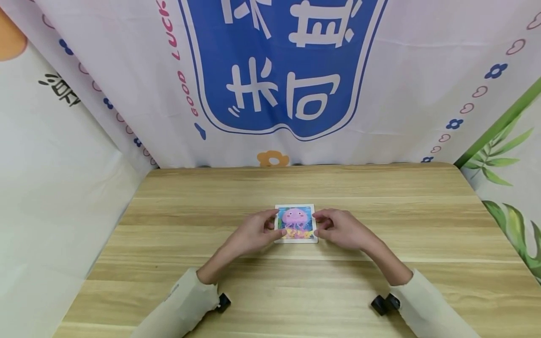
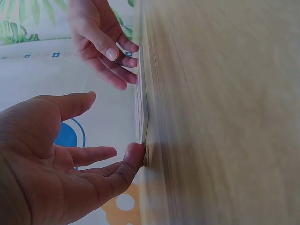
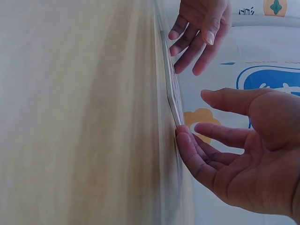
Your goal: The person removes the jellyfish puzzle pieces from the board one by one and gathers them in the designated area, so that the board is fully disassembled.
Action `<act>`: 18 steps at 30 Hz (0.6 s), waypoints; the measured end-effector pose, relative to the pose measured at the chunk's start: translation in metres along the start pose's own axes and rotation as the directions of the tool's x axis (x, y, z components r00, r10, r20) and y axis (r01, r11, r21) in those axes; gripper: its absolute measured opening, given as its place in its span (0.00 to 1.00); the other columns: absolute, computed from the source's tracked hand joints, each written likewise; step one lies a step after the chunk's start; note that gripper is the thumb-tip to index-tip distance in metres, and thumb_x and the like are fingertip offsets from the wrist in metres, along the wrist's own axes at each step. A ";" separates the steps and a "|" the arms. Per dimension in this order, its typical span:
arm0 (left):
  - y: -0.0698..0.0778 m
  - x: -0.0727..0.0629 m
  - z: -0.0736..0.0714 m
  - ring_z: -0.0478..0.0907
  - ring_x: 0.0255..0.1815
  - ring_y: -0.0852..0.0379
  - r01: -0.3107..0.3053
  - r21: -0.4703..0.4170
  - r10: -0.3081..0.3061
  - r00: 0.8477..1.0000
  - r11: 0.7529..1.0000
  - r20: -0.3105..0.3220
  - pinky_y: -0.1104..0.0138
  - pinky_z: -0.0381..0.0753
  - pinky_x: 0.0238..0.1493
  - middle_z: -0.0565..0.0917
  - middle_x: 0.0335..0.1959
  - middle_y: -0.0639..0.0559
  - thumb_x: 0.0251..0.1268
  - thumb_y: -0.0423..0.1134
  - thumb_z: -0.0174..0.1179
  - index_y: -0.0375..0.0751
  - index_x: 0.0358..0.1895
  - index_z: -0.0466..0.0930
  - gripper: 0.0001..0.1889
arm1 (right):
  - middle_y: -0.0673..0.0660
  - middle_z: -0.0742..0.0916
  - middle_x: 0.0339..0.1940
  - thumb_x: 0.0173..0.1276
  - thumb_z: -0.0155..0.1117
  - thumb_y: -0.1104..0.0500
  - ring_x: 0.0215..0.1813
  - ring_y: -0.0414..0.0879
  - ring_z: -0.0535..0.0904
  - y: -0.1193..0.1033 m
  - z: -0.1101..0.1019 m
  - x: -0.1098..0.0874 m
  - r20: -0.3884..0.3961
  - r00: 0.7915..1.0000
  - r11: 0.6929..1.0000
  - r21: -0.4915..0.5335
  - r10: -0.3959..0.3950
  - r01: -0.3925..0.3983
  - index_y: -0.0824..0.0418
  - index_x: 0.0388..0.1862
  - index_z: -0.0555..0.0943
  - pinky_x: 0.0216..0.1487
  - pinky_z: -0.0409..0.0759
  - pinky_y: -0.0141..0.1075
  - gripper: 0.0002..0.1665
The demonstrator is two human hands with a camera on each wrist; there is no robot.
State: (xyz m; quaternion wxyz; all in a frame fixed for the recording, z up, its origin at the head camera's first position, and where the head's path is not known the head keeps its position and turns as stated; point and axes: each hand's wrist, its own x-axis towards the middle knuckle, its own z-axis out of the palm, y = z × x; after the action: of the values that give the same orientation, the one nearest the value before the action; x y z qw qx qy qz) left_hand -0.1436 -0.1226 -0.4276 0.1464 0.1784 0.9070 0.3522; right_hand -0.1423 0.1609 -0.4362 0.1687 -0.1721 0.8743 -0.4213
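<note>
A flat square jellyfish picture board [image 1: 295, 222] with a white border lies on the wooden table. It shows a pink jellyfish against blue water. My left hand [image 1: 252, 232] is at its left side and my right hand [image 1: 344, 230] at its right. In the left wrist view, a fingertip of the left hand [image 2: 61, 173] touches the board's thin edge [image 2: 144, 108], while the thumb stays apart from it. The right wrist view has the right hand [image 3: 253, 150] likewise, a fingertip against the edge and the thumb raised clear. Neither hand pinches the board.
The wooden table [image 1: 270, 286] extends around the board, its rear edge meeting a white printed cloth [image 1: 401, 108] with a blue emblem. White cloths also hang at both sides. Dark wrist devices [image 1: 385, 304] show beside the light sleeves [image 1: 427, 305].
</note>
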 end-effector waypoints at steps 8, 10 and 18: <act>0.001 -0.001 -0.002 0.78 0.40 0.59 -0.013 0.004 0.013 1.000 1.000 0.000 0.67 0.81 0.41 0.87 0.47 0.45 0.74 0.47 0.70 0.30 0.76 0.73 0.35 | 0.64 0.89 0.59 0.76 0.70 0.61 0.55 0.49 0.87 -0.002 -0.001 0.000 0.010 1.000 1.000 0.005 0.009 -0.010 0.71 0.71 0.79 0.55 0.88 0.43 0.29; 0.001 -0.001 -0.002 0.78 0.39 0.59 -0.009 -0.004 0.009 1.000 1.000 0.001 0.68 0.81 0.40 0.87 0.47 0.45 0.74 0.46 0.70 0.30 0.76 0.73 0.35 | 0.64 0.89 0.58 0.76 0.70 0.61 0.55 0.49 0.87 -0.002 0.000 0.000 0.008 1.000 1.000 0.003 0.015 -0.015 0.71 0.71 0.79 0.55 0.88 0.43 0.28; -0.004 0.000 -0.004 0.78 0.41 0.54 -0.058 0.057 0.058 0.998 0.997 -0.007 0.63 0.79 0.40 0.84 0.44 0.42 0.76 0.46 0.69 0.30 0.73 0.76 0.31 | 0.63 0.88 0.60 0.76 0.69 0.63 0.57 0.51 0.86 -0.003 0.000 0.005 -0.050 0.999 0.998 -0.059 -0.016 0.013 0.69 0.70 0.80 0.59 0.88 0.45 0.26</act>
State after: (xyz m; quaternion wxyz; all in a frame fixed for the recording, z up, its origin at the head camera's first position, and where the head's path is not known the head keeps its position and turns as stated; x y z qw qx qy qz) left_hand -0.1464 -0.1280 -0.4276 0.1273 0.2072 0.9117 0.3313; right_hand -0.1462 0.1568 -0.4350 0.1384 -0.1727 0.8889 -0.4011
